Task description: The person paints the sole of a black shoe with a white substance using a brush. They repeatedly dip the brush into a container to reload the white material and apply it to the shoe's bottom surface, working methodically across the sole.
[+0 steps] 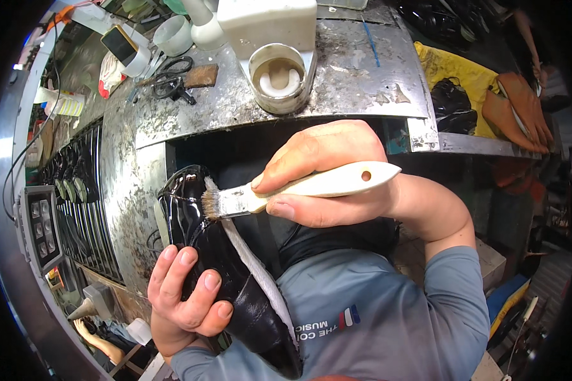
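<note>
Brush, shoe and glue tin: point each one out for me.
Brush (311, 186): head view, on the pale handle beside the right hand.
Shoe (187, 209): head view, on the glossy black upper.
Glue tin (279, 101): head view, on its metal front wall.

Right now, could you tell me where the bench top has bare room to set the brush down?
Bare metal lies right of the round tin, up to the bench edge. Left of it is crowded: scissors, a wood block and cups.
</note>
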A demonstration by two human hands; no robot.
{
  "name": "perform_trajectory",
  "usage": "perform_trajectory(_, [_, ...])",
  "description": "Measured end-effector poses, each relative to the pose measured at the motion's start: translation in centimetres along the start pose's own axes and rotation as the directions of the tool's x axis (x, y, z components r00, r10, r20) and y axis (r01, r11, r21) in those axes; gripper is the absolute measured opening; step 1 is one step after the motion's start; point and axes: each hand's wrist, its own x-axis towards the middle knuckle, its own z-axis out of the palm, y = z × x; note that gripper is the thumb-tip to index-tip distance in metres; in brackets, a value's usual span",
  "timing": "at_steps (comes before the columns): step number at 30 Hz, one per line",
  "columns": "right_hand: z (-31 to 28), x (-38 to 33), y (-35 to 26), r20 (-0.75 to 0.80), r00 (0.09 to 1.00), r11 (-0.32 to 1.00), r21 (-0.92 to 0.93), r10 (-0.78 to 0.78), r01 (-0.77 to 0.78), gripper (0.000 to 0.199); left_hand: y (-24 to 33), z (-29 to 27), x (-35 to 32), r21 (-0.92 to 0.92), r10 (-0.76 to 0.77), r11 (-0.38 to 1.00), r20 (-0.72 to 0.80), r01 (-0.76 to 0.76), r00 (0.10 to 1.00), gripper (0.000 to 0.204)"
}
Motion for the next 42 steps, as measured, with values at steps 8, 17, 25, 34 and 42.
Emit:
perform_trajectory(8, [-0.3,-1.5,-1.2,0.121,0.981,0.947,0.267,0.149,-0.177,0.014,-1.3,1.1,0.3,0.015,0.026,1.000,-0.042,-0.026,0.999,0.040])
perform_trajectory(17, [-1.2,-1.1,-4.0,0.181,0.981,0.987,0.135,0.065,-0.091,0.012,-3.8,3.0,-0.2,0.147,0.147,0.981,-0.113,-0.130,0.983,0.037])
perform_trajectory(25, [-1.5,-1.3,-5.5,0.210,0.976,0.988,0.126,0.057,-0.084,0.018,-4.8,4.5,-0.1,0.160,0.066,0.986,-0.190,-0.036,0.980,0.031])
perform_trajectory(34, [-2.1,-1.0,-6.4,0.245,0.968,0.985,0.145,0.058,-0.095,0.019,-5.4,5.1,-0.4,0.097,-0.091,0.989,-0.194,0.111,0.977,0.045])
perform_trajectory(42, [-2.2,0.4,-6.8,0.219,0.976,0.986,0.159,0.017,-0.053,0.021,-4.8,6.0,-0.5,-0.052,-0.283,0.959,-0.226,0.278,0.932,0.065])
